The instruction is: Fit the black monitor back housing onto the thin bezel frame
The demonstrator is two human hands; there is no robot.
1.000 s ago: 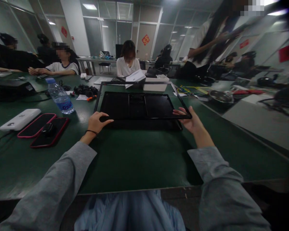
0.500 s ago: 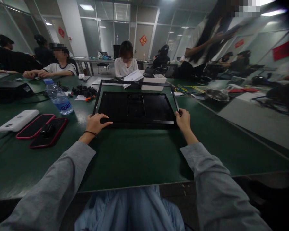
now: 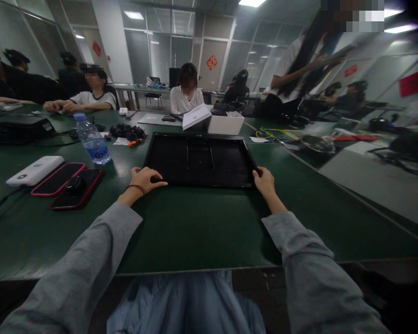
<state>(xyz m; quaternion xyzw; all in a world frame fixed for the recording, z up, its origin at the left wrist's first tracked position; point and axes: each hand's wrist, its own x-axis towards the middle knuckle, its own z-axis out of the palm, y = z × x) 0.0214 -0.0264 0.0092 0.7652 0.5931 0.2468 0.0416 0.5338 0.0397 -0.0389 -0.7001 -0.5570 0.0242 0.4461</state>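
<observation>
A black rectangular frame (image 3: 199,136), like a monitor bezel, lies around the edge of a shallow black panel (image 3: 167,160) on the green table (image 3: 198,227). The panel has a raised rectangular outline near its middle. At the near left corner my left hand (image 3: 142,180) grips the frame, thumb along the near edge and fingers round the side. My right hand (image 3: 265,182) pinches the near right corner, thumb on top and fingers curled. Whether frame and panel are fully joined cannot be told.
Left of me are a water bottle (image 3: 93,141), a white power bank (image 3: 35,170) and two red-edged phones (image 3: 58,179). A white box (image 3: 226,123) stands beyond the panel. A metal bowl (image 3: 317,143) is at right. Several people are around.
The frame, raised and tilted above the panel before, has come down onto it. Both hands still hold its near corners. The view has shifted slightly.
</observation>
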